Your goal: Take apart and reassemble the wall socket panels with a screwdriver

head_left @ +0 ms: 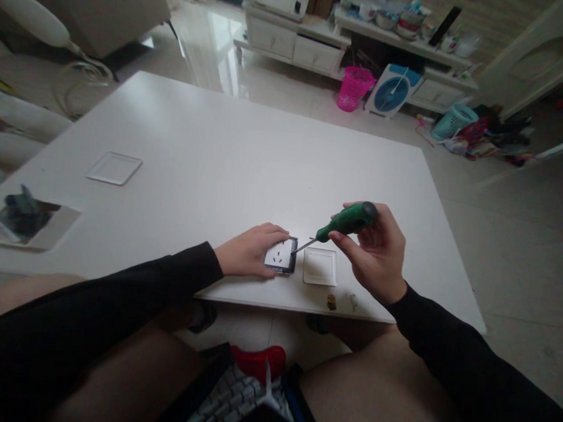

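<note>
My left hand (254, 251) grips a wall socket (278, 254) with a white slotted face and dark edges, keeping it on the white table near the front edge. In my right hand (379, 256) is a green screwdriver (345, 223) with a black end cap. It is tilted, and its tip meets the right edge of the socket; whether it sits on a screw is too small to tell. Just right of the socket lies a white square frame (320, 267). Below that are a small yellow and brown piece (332, 302) and a small pale metal piece (353, 301).
Another white square cover (115, 168) lies at the left of the table (228, 149). An open box (44, 226) with dark plastic wrapping stands at the left edge. Beyond the table are a pink basket (355, 89), a blue fan (393, 91) and white cabinets (316, 53).
</note>
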{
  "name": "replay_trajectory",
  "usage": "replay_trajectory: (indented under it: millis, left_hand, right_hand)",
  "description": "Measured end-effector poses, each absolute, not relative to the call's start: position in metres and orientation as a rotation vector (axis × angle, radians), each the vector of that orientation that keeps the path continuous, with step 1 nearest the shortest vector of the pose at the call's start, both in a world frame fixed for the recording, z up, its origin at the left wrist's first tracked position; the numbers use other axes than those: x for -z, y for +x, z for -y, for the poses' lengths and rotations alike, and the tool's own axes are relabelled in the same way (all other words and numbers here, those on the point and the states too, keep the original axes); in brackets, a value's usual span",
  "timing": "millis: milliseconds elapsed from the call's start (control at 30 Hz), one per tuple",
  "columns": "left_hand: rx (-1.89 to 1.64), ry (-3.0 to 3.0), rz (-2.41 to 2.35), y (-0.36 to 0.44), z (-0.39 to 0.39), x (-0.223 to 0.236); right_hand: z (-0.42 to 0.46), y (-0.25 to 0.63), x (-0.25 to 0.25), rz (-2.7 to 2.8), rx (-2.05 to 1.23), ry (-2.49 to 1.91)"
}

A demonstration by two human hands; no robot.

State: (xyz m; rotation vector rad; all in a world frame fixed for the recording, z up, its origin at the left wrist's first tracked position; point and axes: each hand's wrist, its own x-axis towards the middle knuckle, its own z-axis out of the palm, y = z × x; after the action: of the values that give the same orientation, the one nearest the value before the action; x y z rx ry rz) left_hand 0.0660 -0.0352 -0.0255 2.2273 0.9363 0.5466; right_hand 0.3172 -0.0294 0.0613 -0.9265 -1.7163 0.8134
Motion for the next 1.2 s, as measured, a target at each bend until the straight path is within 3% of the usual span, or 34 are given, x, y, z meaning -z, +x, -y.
replay_trajectory:
  millis: [1200]
  left_hand:
    - [-0.526,2.247,-0.957,0.067,0.044,0.023]
  right_hand:
    - [0.027,0.315,-0.054,1.730,-0.873,-0.908]
